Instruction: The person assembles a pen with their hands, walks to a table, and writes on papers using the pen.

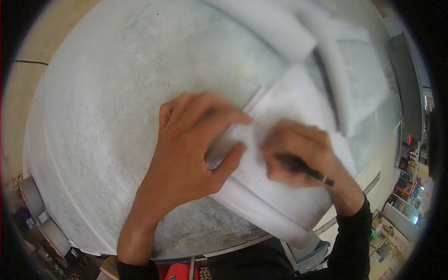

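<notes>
My right hand [317,147] is closed around a black pen [305,169] with a pale band near its end. The hand is over lined paper [298,198], which looks like an open notebook or pad. Motion blurs the fingers, and the pen's tip is hidden. At the paper's left edge is my left hand [186,144], its thumb and fingers apart and nothing gripped between them. Whether its fingertips touch the paper I cannot tell. The paper's near edge curls up toward me.
A worn, scratched grey-white table [102,102] spreads under the paper. Large curled white sheets [364,70] lie at the upper right, blurred. Below the table's near edge are a red object [178,271] and a grey bin [313,254]. Cluttered shelves [410,196] stand far right.
</notes>
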The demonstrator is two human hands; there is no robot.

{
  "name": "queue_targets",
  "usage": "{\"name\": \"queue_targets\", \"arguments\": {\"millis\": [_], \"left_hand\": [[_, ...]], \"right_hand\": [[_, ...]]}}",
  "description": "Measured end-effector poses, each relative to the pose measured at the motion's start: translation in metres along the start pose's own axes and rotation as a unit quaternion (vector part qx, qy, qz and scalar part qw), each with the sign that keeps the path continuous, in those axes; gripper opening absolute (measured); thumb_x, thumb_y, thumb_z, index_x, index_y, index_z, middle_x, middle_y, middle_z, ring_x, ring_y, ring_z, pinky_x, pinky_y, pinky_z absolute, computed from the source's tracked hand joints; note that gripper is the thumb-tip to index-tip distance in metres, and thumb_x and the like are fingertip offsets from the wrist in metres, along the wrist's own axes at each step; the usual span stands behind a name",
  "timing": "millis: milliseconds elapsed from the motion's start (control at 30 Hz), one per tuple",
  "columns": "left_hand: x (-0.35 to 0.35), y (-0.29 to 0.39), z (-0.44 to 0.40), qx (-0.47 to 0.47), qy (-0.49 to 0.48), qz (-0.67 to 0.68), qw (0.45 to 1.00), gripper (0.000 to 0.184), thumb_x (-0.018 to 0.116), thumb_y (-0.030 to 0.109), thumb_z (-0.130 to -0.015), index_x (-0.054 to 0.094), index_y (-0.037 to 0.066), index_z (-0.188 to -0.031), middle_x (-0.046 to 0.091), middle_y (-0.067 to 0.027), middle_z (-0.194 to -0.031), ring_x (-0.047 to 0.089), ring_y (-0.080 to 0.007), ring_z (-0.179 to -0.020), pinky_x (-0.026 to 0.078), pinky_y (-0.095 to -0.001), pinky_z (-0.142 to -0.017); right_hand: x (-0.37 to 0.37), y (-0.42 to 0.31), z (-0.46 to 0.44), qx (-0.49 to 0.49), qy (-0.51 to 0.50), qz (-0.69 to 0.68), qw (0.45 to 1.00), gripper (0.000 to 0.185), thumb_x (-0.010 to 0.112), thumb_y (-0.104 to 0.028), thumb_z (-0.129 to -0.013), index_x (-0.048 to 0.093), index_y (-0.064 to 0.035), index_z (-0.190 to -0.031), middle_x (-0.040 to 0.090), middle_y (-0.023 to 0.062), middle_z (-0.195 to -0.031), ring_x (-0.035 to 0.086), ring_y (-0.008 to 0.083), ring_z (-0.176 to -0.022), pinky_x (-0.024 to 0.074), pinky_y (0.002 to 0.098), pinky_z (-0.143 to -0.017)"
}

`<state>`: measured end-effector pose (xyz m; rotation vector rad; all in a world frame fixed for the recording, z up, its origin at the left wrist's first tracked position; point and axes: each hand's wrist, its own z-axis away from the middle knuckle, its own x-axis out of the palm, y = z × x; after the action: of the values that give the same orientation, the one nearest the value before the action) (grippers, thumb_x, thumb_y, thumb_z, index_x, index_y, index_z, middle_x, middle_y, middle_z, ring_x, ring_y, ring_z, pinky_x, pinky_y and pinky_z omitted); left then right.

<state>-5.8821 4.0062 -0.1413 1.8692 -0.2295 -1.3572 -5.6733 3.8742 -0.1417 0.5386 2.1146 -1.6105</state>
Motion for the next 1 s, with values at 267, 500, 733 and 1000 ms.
{"name": "queue_targets", "arguments": {"millis": [267,500,733,1000], "left_hand": [[0.000,0.002,-0.001,-0.005,-0.006,0.000,1.000,0.041,0.084,0.013,-0.076,0.076,0.016,-0.116,0.062,-0.0057,-0.119,0.055,-0.0269,-0.116,0.033,-0.0443,-0.109],[0.001,-0.001,0.000,-0.002,-0.004,0.000,1.000,0.040,0.083,0.013,-0.077,0.076,0.015,-0.116,0.062,-0.0061,-0.120,0.055,-0.0267,-0.117,0.032,-0.0444,-0.110],[0.001,0.002,0.000,-0.003,-0.004,0.004,1.000,0.038,0.084,0.015,-0.079,0.076,0.015,-0.116,0.062,-0.0061,-0.119,0.055,-0.0261,-0.118,0.032,-0.0438,-0.110],[-0.001,0.005,0.001,0.006,-0.018,-0.010,1.000,0.031,0.083,0.015,-0.082,0.084,0.021,-0.112,0.061,-0.0045,-0.118,0.052,-0.0253,-0.113,0.033,-0.0421,-0.108]], "right_hand": [[0.000,0.002,0.001,-0.002,0.005,-0.013,1.000,0.021,0.075,0.005,-0.077,0.061,-0.0037,-0.089,0.057,0.0080,-0.078,0.061,0.0215,-0.060,0.0484,0.0347,-0.053],[-0.003,0.006,0.001,-0.005,0.024,-0.022,0.999,0.018,0.073,0.004,-0.074,0.063,-0.0060,-0.084,0.058,0.0069,-0.076,0.061,0.0191,-0.062,0.0470,0.0327,-0.054],[-0.005,0.009,-0.001,-0.024,0.065,-0.001,0.998,0.017,0.073,0.004,-0.074,0.064,-0.0059,-0.085,0.059,0.0052,-0.074,0.061,0.0170,-0.062,0.0463,0.0302,-0.054],[-0.022,0.019,0.002,0.088,0.125,-0.022,0.988,0.011,0.072,0.000,-0.082,0.066,-0.0037,-0.090,0.062,0.0029,-0.074,0.058,0.0107,-0.056,0.0433,0.0255,-0.052]]}}
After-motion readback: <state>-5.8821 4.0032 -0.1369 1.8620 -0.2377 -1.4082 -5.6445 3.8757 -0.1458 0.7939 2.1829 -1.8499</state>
